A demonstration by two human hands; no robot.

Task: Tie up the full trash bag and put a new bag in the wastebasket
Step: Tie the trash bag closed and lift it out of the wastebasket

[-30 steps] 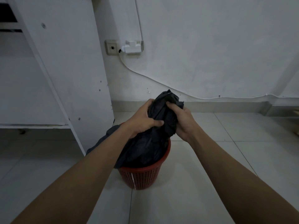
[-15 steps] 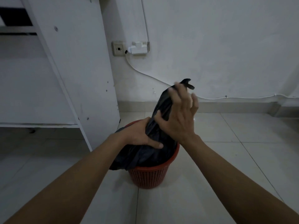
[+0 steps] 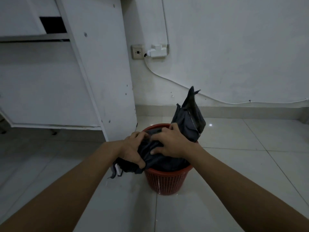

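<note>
Hidden / unclear: the contents of the trash bag [image 3: 168, 162] are not visible. The left hand's [image 3: 132, 148] fingertips are buried in bunched black plastic at the near-left rim of the wastebasket [image 3: 167, 180]. It grips that fold with curled fingers. The right hand [image 3: 170, 143] lies on top of the bag at the basket mouth, fingers spread and thumb pointing left, pressing. Whether its fingertips hook any plastic cannot be told. The far rim of the basket shows only as a red arc behind the hands. A pale strip [image 3: 117, 169] hangs with the bag's loose edge over the near-left side; what it is cannot be made out. Light is dim.

Position: the bag sits inside the red mesh wastebasket, which stands on the tiled floor [image 3: 234, 164]. A pointed flap of the bag stands upright, free, just beyond the right hand.

Surroundings: a white cabinet panel [image 3: 100, 72] stands to the left and beyond. On the far wall are a wall socket [image 3: 138, 51] and a white adapter [image 3: 158, 50], from which a cable [image 3: 184, 86] runs down and right above the baseboard [image 3: 234, 112].

Change from 0.5 s ago: the right hand was high on the bag's neck; it is now down at the basket mouth, off the flap. The left hand keeps its near-left grip.
</note>
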